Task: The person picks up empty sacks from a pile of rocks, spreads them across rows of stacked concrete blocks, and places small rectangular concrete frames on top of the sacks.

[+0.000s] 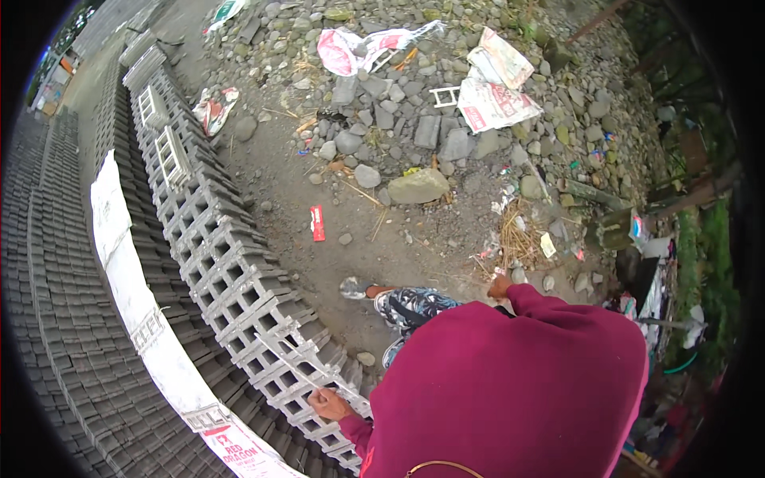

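Outdoors, at far left, grey tiles (33, 263) stand stacked in long, close rows. A white sheet (151, 323) lies lengthwise over the stacks. Right of it runs a row of hollow blocks (209, 245), openings upward, with loose blocks (172, 159) on its far part. Your left hand (328, 404) is at the row's near part, fingers curled at a thin pale strip (280, 350) that runs aslant over the openings. Bare grey soil (335, 259) follows, with a red packet (318, 224) and one of your feet (355, 288). Beyond spreads rubble (382, 118), bearing torn sacks (496, 105) and, at its near edge, a large stone (418, 186). Your right hand (500, 287) shows near some straw (522, 239), well apart from the row. Greenery (711, 247) borders the right side.

Note that you cannot tell whether the left fingers pinch the strip or merely touch it. The right fingers are too small to read: open, closed or holding, you cannot say. Your maroon top (510, 390) hides much of your legs; the lower edge cuts off the sheet. Litter at right is too blurred to sort.
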The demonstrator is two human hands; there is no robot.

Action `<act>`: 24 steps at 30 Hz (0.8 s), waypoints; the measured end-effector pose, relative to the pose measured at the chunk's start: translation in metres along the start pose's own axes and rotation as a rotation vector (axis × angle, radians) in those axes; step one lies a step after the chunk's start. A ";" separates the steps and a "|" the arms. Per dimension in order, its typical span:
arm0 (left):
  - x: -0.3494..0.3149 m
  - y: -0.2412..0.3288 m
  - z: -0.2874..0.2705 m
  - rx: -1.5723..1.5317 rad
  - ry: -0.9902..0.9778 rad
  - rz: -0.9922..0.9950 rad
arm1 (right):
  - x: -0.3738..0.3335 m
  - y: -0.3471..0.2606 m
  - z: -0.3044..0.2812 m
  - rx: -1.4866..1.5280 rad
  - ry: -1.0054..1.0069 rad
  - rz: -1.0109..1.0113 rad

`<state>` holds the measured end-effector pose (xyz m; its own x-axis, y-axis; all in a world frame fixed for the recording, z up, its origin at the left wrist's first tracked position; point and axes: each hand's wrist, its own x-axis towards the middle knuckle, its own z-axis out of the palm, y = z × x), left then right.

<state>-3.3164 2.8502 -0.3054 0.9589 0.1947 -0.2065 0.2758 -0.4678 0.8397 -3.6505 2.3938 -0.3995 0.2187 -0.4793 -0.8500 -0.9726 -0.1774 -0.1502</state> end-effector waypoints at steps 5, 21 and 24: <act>-0.037 0.007 0.038 -0.013 -0.079 -0.046 | 0.032 -0.005 -0.059 0.170 0.116 0.042; -0.228 0.112 0.286 0.695 -0.386 -0.121 | 0.423 0.140 -0.336 0.774 0.347 0.079; -0.238 0.113 0.355 0.671 -0.457 -0.464 | 0.560 0.212 -0.385 0.636 0.559 -0.039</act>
<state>-3.4892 2.4450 -0.3395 0.6369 0.1956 -0.7457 0.4824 -0.8556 0.1876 -3.7035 1.7564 -0.7129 0.0967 -0.8671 -0.4886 -0.7864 0.2343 -0.5716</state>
